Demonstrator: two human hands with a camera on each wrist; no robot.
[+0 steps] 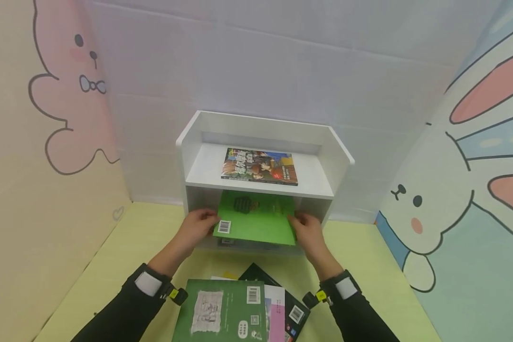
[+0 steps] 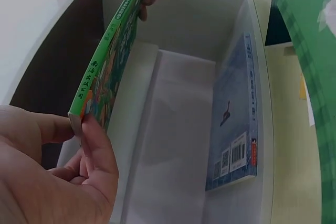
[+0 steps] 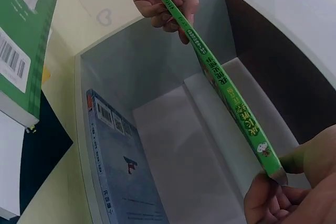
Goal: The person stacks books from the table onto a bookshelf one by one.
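A bright green book [image 1: 256, 218] is held level at the mouth of the lower compartment of a white shelf [image 1: 342, 154]. My left hand [image 1: 200, 225] pinches its left edge between thumb and fingers. At the opposite edge, my right hand [image 1: 308, 232] grips the book the same way. Its printed green spine [image 3: 226, 85] shows in the right wrist view. Beneath it, a blue-grey book [image 2: 233, 124] with barcodes lies on the compartment floor near the front, apart from the green one. In the head view the green book mostly covers that lower book.
On the upper shelf lies a colourful comic-style book [image 1: 260, 166]. In front of the unit, a dark green book [image 1: 222, 311] overlaps a pink-and-white book [image 1: 277, 313] and a black book [image 1: 297, 297] on the pale yellow surface [image 1: 149, 228]. Walls with cartoon animals stand on both sides.
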